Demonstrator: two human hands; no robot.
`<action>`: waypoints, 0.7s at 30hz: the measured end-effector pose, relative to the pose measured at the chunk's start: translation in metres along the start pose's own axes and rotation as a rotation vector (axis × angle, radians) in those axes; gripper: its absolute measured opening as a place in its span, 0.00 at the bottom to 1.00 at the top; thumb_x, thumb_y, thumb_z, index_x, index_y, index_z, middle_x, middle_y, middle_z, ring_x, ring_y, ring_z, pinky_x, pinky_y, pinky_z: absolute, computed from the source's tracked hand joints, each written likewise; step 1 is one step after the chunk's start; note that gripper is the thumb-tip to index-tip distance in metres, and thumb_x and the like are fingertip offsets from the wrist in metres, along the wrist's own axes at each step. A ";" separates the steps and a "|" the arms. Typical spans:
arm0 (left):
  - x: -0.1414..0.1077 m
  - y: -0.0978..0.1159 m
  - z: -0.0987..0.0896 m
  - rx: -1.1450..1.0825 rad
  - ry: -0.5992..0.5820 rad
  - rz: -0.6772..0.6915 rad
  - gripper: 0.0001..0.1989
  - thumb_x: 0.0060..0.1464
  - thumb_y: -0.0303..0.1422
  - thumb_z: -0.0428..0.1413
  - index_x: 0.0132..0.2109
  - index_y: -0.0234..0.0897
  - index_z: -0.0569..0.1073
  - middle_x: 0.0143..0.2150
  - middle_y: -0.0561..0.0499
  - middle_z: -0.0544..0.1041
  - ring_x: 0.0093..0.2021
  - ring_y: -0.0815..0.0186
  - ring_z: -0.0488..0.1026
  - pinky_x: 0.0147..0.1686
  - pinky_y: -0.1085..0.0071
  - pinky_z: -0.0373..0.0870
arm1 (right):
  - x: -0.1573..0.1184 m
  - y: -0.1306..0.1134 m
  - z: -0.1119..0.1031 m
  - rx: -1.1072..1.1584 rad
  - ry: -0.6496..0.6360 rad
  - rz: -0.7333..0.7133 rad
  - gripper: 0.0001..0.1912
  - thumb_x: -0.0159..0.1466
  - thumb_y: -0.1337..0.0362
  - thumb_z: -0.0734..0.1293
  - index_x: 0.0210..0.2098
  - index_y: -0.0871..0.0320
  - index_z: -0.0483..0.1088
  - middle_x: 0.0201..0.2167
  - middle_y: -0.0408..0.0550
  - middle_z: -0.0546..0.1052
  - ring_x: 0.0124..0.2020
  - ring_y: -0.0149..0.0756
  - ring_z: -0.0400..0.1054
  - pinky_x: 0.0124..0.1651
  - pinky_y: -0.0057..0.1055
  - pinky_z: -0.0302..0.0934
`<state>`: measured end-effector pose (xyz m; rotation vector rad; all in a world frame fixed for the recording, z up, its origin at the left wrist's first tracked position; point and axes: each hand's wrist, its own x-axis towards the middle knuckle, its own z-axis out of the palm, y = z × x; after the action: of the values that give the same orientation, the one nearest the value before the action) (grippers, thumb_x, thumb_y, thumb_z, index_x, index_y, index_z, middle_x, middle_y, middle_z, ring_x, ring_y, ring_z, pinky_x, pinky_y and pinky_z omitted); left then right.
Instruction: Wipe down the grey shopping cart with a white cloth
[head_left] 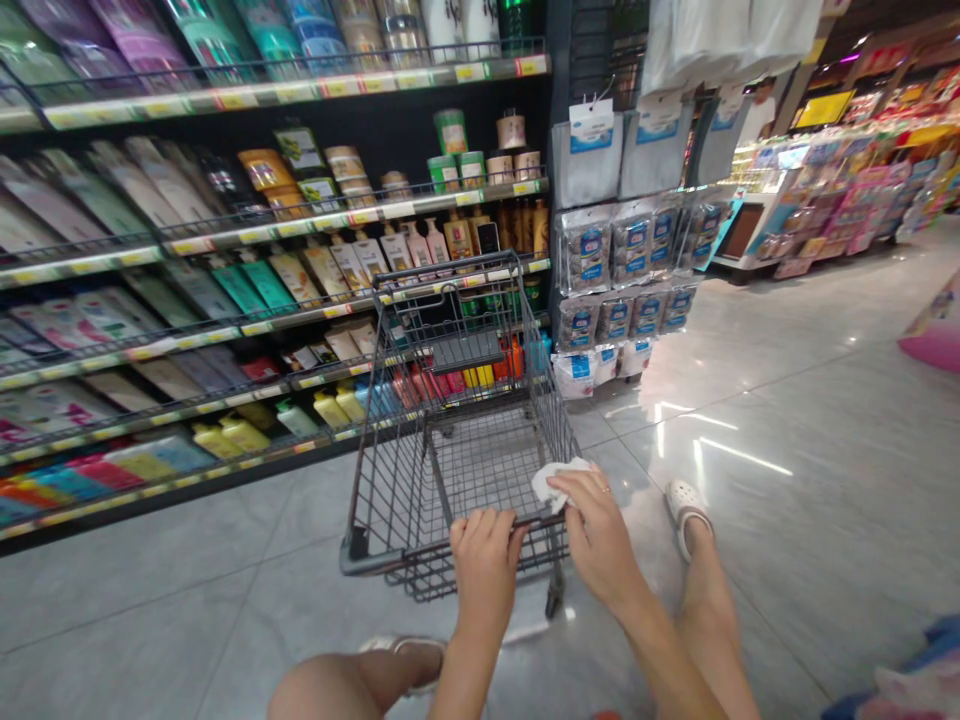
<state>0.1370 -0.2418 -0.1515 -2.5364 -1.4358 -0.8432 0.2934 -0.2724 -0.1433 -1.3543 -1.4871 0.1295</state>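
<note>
A grey wire shopping cart (480, 455) stands in front of me, its basket showing bare mesh at the bottom. On the near rim, my left hand (484, 555) is closed with its fingers curled over the bar. My right hand (596, 525) is closed on a crumpled white tissue (553, 485), pressed against the cart's near right corner. Part of the tissue is hidden beneath the fingers.
Shelves of bottles and jars (255, 225) run along the left and behind the cart. Packaged goods hang on a rack (626, 250) at the shelf end. A display stand (847, 200) and a person (759, 112) are farther right. Glossy grey tiles (757, 400) cover the floor.
</note>
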 end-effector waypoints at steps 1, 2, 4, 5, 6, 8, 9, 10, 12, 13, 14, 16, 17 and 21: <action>0.000 0.000 0.000 -0.001 -0.001 -0.001 0.04 0.59 0.33 0.54 0.36 0.40 0.72 0.29 0.55 0.73 0.34 0.65 0.68 0.38 0.66 0.54 | -0.003 -0.004 0.003 0.001 -0.010 -0.006 0.21 0.60 0.76 0.54 0.45 0.54 0.70 0.42 0.49 0.76 0.48 0.39 0.67 0.62 0.54 0.52; 0.000 0.001 0.000 -0.003 -0.004 -0.001 0.04 0.59 0.33 0.53 0.37 0.40 0.72 0.29 0.55 0.73 0.34 0.65 0.67 0.38 0.66 0.54 | -0.007 -0.008 0.005 0.005 -0.021 -0.014 0.21 0.61 0.76 0.54 0.46 0.54 0.70 0.42 0.49 0.76 0.48 0.39 0.67 0.61 0.52 0.54; 0.000 0.000 -0.001 -0.005 -0.008 0.000 0.04 0.60 0.33 0.53 0.37 0.40 0.72 0.29 0.56 0.73 0.34 0.65 0.67 0.38 0.66 0.54 | -0.011 -0.015 0.010 0.017 -0.039 -0.029 0.22 0.60 0.77 0.54 0.47 0.55 0.70 0.44 0.49 0.75 0.49 0.39 0.67 0.59 0.48 0.58; 0.000 0.000 -0.001 -0.005 -0.008 0.001 0.05 0.60 0.34 0.53 0.37 0.40 0.72 0.29 0.56 0.72 0.34 0.65 0.67 0.39 0.66 0.54 | -0.012 -0.017 0.011 0.023 -0.043 -0.031 0.23 0.60 0.77 0.54 0.48 0.55 0.69 0.44 0.49 0.75 0.50 0.39 0.66 0.58 0.47 0.59; 0.000 0.000 0.000 -0.004 -0.007 0.002 0.05 0.60 0.34 0.52 0.37 0.40 0.72 0.29 0.55 0.72 0.34 0.65 0.67 0.39 0.66 0.53 | -0.011 -0.018 0.012 0.030 -0.046 -0.028 0.24 0.59 0.78 0.54 0.50 0.55 0.68 0.46 0.50 0.75 0.50 0.39 0.66 0.58 0.45 0.59; 0.000 0.000 0.000 0.000 -0.003 0.004 0.05 0.60 0.34 0.53 0.36 0.40 0.71 0.29 0.55 0.72 0.34 0.64 0.67 0.39 0.66 0.53 | -0.008 -0.016 0.009 0.055 -0.055 -0.012 0.26 0.58 0.78 0.55 0.52 0.55 0.67 0.48 0.51 0.74 0.51 0.38 0.66 0.56 0.42 0.62; -0.001 0.000 0.000 0.003 0.000 0.005 0.05 0.60 0.33 0.53 0.36 0.39 0.71 0.29 0.55 0.72 0.34 0.64 0.67 0.39 0.66 0.53 | -0.006 -0.014 0.007 0.067 -0.063 -0.004 0.25 0.58 0.77 0.55 0.52 0.55 0.67 0.48 0.52 0.73 0.51 0.38 0.67 0.54 0.40 0.63; -0.001 0.000 0.000 0.006 0.003 0.006 0.05 0.59 0.33 0.53 0.36 0.39 0.71 0.29 0.55 0.72 0.34 0.64 0.67 0.39 0.66 0.53 | -0.003 -0.011 0.003 0.070 -0.073 0.001 0.24 0.58 0.77 0.56 0.50 0.55 0.68 0.49 0.52 0.72 0.51 0.38 0.67 0.53 0.40 0.64; -0.001 0.000 0.000 0.013 0.007 0.007 0.05 0.59 0.33 0.53 0.35 0.39 0.71 0.28 0.55 0.72 0.34 0.64 0.67 0.38 0.66 0.53 | 0.002 -0.004 -0.007 0.032 -0.090 0.000 0.19 0.58 0.75 0.58 0.45 0.55 0.71 0.50 0.53 0.72 0.51 0.41 0.67 0.53 0.43 0.64; -0.001 0.001 0.000 0.015 0.007 0.007 0.05 0.59 0.33 0.53 0.35 0.39 0.71 0.28 0.55 0.72 0.34 0.64 0.67 0.38 0.67 0.53 | 0.004 0.000 -0.012 -0.009 -0.096 -0.004 0.16 0.59 0.74 0.59 0.42 0.55 0.72 0.50 0.52 0.72 0.53 0.43 0.66 0.55 0.48 0.62; -0.001 0.001 0.000 0.016 0.007 0.006 0.05 0.59 0.33 0.54 0.34 0.39 0.71 0.28 0.55 0.72 0.34 0.64 0.67 0.38 0.67 0.53 | 0.005 0.004 -0.016 -0.052 -0.106 -0.009 0.15 0.59 0.73 0.60 0.41 0.54 0.72 0.51 0.51 0.73 0.56 0.46 0.64 0.58 0.54 0.58; 0.000 0.002 -0.001 0.017 0.007 0.002 0.05 0.58 0.33 0.54 0.34 0.40 0.71 0.28 0.54 0.72 0.34 0.64 0.67 0.38 0.67 0.53 | 0.005 0.009 -0.022 -0.112 -0.136 -0.019 0.14 0.61 0.72 0.60 0.42 0.53 0.71 0.49 0.48 0.76 0.60 0.49 0.60 0.63 0.63 0.47; 0.000 0.003 -0.001 0.016 0.007 0.000 0.05 0.58 0.33 0.54 0.34 0.40 0.71 0.28 0.54 0.72 0.34 0.64 0.67 0.37 0.66 0.53 | 0.004 0.010 -0.023 -0.126 -0.146 -0.021 0.15 0.61 0.71 0.59 0.44 0.52 0.70 0.47 0.47 0.76 0.61 0.49 0.60 0.64 0.65 0.43; 0.001 0.004 0.000 0.012 0.010 -0.006 0.05 0.58 0.33 0.54 0.34 0.40 0.72 0.29 0.54 0.72 0.34 0.64 0.67 0.37 0.66 0.53 | -0.005 0.001 -0.009 -0.150 -0.103 -0.026 0.17 0.63 0.72 0.57 0.48 0.53 0.68 0.45 0.48 0.77 0.55 0.44 0.66 0.65 0.61 0.46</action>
<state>0.1405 -0.2429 -0.1500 -2.5161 -1.4421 -0.8445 0.2996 -0.2807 -0.1432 -1.4664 -1.6269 0.0737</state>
